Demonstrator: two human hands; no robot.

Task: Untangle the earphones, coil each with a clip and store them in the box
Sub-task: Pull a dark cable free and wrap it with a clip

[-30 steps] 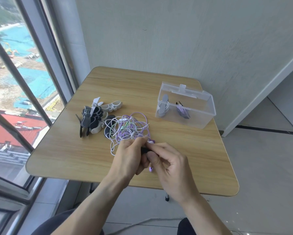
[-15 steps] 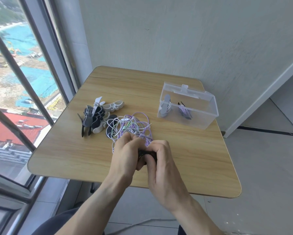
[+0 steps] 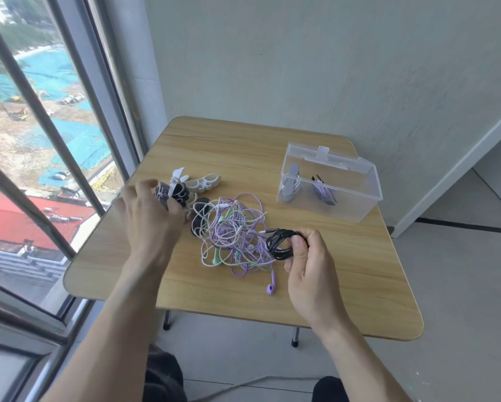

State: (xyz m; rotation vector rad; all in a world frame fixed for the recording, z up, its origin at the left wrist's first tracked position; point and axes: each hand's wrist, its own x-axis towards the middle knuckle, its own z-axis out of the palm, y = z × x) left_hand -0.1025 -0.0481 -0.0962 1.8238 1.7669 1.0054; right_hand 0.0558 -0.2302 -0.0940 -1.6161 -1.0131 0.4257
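A tangle of purple, white and green earphones (image 3: 231, 233) lies in the middle of the wooden table (image 3: 359, 271). My right hand (image 3: 310, 268) grips a coiled black earphone (image 3: 281, 243) just right of the tangle. My left hand (image 3: 147, 219) is spread over the pile of black, grey and white clips (image 3: 182, 187) at the left, fingers touching them. A loose purple earbud (image 3: 270, 288) lies near the front. The clear plastic box (image 3: 359, 204) at the right holds two clipped earphone coils.
A window with metal bars runs along the table's left side. A grey wall stands behind the table. The box's lid stands open at its back. Bare wood shows at the table's front and far back.
My hands have parted. The left one moved up and left to the clip pile. The right one now holds the coiled black earphone alone, further right.
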